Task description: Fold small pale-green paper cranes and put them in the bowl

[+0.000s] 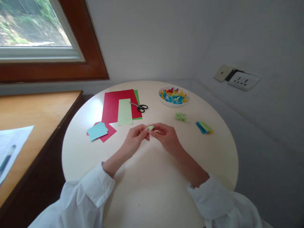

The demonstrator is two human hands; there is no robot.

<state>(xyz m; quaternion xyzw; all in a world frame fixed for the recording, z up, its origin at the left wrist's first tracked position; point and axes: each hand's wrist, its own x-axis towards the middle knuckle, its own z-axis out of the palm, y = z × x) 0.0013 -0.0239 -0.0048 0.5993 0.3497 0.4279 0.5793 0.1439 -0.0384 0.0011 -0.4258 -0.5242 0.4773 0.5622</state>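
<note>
Over the middle of the round table, my left hand point(137, 136) and my right hand point(165, 134) meet at a small piece of folded light-green paper point(151, 127). Both hands are closed, pinching it between thumbs and fingers; its lower part is hidden by them. Beyond my left hand lies a light-green paper strip point(124, 112) on larger red sheets point(111, 107). Black-handled scissors point(141, 108) rest at the right edge of those sheets. To the right of my hands sits a small heap of light-green folded paper pieces point(181, 116).
A white dish point(174, 104) at the back holds several colourful folded paper pieces. Light-blue and red paper squares point(97, 130) lie at left, blue, green and yellow folded papers point(204, 127) at right. A wooden desk point(47, 107) with a pen point(7, 160) stands beside the round table point(147, 196).
</note>
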